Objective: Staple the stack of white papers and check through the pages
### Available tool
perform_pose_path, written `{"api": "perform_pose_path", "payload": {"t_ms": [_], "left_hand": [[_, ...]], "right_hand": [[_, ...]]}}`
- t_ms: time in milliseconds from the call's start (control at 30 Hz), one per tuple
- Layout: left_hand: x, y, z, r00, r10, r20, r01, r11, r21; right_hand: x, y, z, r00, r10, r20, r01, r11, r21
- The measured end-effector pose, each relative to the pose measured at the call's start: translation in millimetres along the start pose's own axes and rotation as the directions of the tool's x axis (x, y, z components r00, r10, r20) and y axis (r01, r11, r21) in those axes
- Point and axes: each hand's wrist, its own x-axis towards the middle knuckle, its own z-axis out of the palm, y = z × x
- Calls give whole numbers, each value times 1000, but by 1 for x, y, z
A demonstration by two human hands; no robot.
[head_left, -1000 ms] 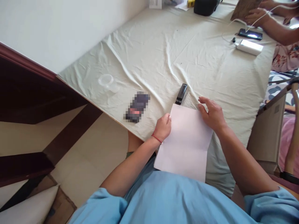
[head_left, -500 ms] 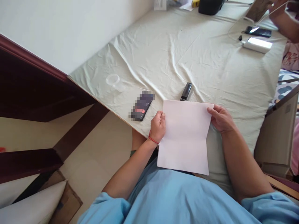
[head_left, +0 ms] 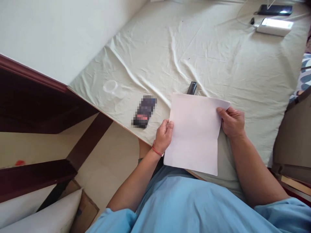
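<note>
A blank white sheet of paper (head_left: 194, 132) with a faint crease across its middle is held in front of my blue shirt, over the table's near edge. My left hand (head_left: 164, 136) pinches its left side, thumb on top; a red string circles that wrist. At the upper right side of the sheet, my right hand (head_left: 232, 121) grips it with the thumb on the front and the fingers behind. A dark handheld device (head_left: 191, 87) sticks out beyond the paper's top edge, its lower part hidden. Left of the paper lies a phone (head_left: 144, 111), partly pixelated.
A pale green cloth (head_left: 150, 58) with wrinkles covers the table. On it are a clear plastic cup (head_left: 113, 88), a white power bank (head_left: 274, 26) with a cable, and a black phone (head_left: 274, 9). Dark wooden furniture (head_left: 36, 103) stands at the left.
The paper's top has risen and its right corner now extends past my right hand. The camera view has shifted, and the other person's arm at the upper right is out of sight.
</note>
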Motion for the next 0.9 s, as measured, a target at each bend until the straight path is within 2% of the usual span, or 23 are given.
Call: {"api": "perform_pose_path", "payload": {"t_ms": [200, 333, 433, 533, 667, 833, 900], "left_hand": [[-16, -5, -12, 988, -14, 156, -13, 986, 168], [-18, -11, -13, 990, 50, 135, -89, 948, 306], [-17, -18, -10, 986, 106, 127, -144, 925, 352], [-19, -22, -6, 988, 116, 107, -148, 915, 376], [-22, -25, -3, 989, 105, 106, -139, 908, 395], [-24, -27, -3, 987, 114, 112, -150, 900, 409], [-24, -28, -3, 986, 128, 111, -163, 889, 428]], "right_hand": [[2, -2, 2, 992, -42, -118, 44, 999, 8], [1, -2, 1, 989, -55, -138, 50, 998, -46], [3, 0, 2, 971, -149, -185, 124, 983, -138], [4, 0, 4, 940, -237, -244, 202, 966, -159], [6, -3, 6, 915, -302, -269, 239, 940, -243], [10, 3, 3, 878, -296, -376, 253, 954, -161], [11, 6, 2, 874, -303, -379, 262, 952, -158]]}}
